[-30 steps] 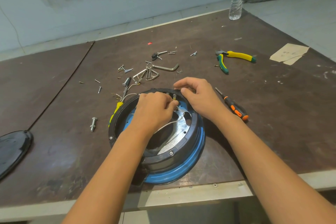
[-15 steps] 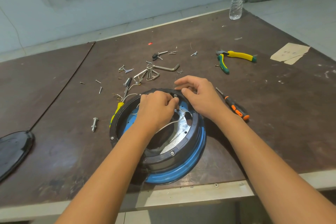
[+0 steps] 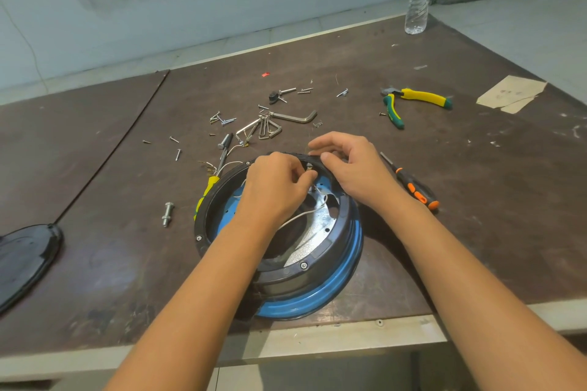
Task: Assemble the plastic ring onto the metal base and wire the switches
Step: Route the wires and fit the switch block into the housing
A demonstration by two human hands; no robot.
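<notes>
The left hand [image 3: 276,187] curls its fingers to pinch a small metal connector [image 3: 310,167] just inside the far rim of the black plastic ring [image 3: 318,259], while the right hand [image 3: 352,168] grips that far rim between thumb and fingers. The ring sits on the blue metal base [image 3: 336,290] at the near edge of the brown table [image 3: 476,232], with a white wire [image 3: 297,216] lying across its middle. An orange-and-black screwdriver [image 3: 413,189] lies just right of the right hand, hex keys [image 3: 270,127] and loose screws beyond the ring, and yellow-green pliers [image 3: 413,98] far right.
</notes>
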